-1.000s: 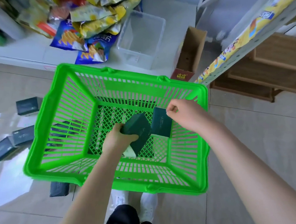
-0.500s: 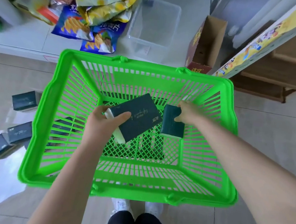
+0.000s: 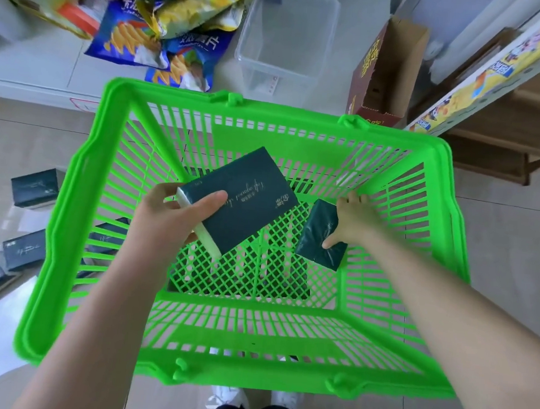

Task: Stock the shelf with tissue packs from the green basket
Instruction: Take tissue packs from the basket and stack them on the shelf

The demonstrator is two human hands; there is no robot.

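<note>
1. The left hand [image 3: 171,220] grips a dark tissue pack [image 3: 240,199] by its near end, thumb across the printed top face. The pack is lifted above the bottom of the green basket [image 3: 69,222].
2. That pack's long axis runs diagonally, from the hand away and to the right, so its free end points toward the basket's far right corner.
3. The right hand [image 3: 355,221] clasps a second pack [image 3: 319,239], thumb on the near face and fingers over the far edge. This pack is low inside the basket near the right wall, tilted rather than flat.
4. The two packs are apart, both inside the rim, so both must probably rise clear of it first.
5. A shelf edge [image 3: 495,70] with a yellow strip lies beyond the far right corner, nearer the right hand. If that is the target, the right hand likely has the shorter reach.
6. Three floor packs [image 3: 24,249] of the same kind lie left of the basket.
</note>
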